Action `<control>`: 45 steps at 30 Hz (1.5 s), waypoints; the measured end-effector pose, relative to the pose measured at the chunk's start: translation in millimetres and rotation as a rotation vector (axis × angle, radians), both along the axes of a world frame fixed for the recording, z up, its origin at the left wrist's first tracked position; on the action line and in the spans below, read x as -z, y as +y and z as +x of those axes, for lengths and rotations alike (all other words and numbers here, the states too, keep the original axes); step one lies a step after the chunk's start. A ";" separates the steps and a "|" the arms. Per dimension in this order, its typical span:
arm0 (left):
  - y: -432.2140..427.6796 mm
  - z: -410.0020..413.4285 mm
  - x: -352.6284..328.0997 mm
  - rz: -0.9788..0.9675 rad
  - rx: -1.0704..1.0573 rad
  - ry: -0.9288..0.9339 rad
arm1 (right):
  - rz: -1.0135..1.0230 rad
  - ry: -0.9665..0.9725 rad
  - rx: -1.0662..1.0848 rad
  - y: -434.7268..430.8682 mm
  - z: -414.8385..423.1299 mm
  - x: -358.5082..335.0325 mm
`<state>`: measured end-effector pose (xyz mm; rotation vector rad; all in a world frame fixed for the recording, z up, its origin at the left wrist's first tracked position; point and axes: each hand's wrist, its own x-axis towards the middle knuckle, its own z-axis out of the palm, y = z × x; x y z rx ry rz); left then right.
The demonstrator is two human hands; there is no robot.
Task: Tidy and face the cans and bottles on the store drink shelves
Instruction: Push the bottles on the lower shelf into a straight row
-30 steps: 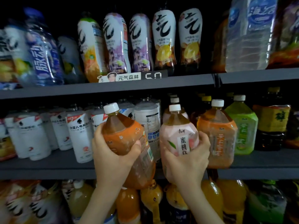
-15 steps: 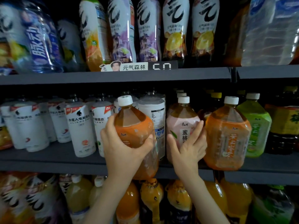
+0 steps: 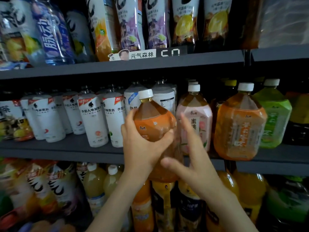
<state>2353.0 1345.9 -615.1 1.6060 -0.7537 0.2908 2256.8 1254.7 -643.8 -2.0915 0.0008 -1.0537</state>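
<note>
— Nearest: right hand (image 3: 192,169) spread, blurred, holding nothing; touching the bottle or not, cannot tell.
— Left hand (image 3: 142,148) wrapped round orange tea bottle (image 3: 155,121), slightly tilted, out front of middle shelf (image 3: 66,150).
— Big, full, probably heavy; slick sleeve. Best gripped at the shoulder, base supported.
— Behind: pink peach bottle (image 3: 195,124), white bottles (image 3: 93,119), dim crowded shelving.
</note>
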 end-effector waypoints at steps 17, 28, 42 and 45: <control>-18.1 -69.7 -12.1 0.386 0.846 0.609 | 0.538 0.392 -0.410 -59.6 -124.5 3.8; -14.0 -129.3 -137.1 0.660 0.808 0.837 | 0.924 0.737 -0.396 -60.9 -169.0 -112.4; 42.0 -213.0 -353.8 0.771 0.670 0.786 | 0.895 0.844 -0.160 4.1 -260.5 -347.4; 40.8 -215.3 -374.5 0.808 0.619 0.667 | 0.727 0.788 0.045 14.3 -270.4 -383.8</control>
